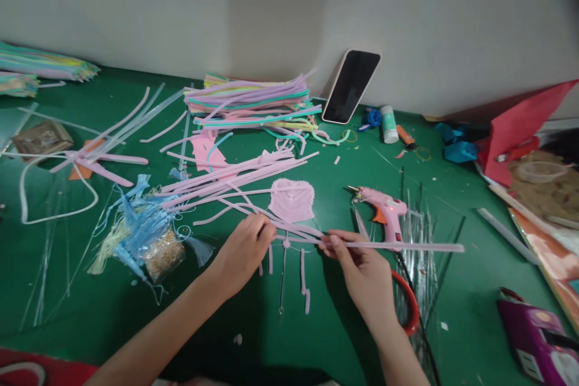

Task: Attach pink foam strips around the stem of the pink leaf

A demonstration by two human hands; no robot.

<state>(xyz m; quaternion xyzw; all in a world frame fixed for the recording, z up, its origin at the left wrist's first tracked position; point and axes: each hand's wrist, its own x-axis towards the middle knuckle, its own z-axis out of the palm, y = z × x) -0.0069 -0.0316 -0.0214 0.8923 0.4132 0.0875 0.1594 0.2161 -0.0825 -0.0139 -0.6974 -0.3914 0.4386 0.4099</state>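
My left hand [244,250] is closed in a pinch on one end of a long pink pipe cleaner [407,246] over the green table [113,307]. My right hand [359,268] pinches the same pipe cleaner further right, and its free end sticks out past the pink glue gun [384,211]. Just beyond my hands lies a pink shell-shaped piece [293,200] made of coiled pipe cleaners. Loose pink pipe cleaners [226,184] fan out to the left of it. Short pink offcuts [304,274] lie below my hands.
A stack of coloured pipe cleaners [253,102] and a phone [350,85] lean at the wall. Blue tassels and a bag of gold beads [149,235] lie left. Thin wire stems [418,235], red-handled scissors [409,307], a glue stick [388,123] and red paper [525,129] are right.
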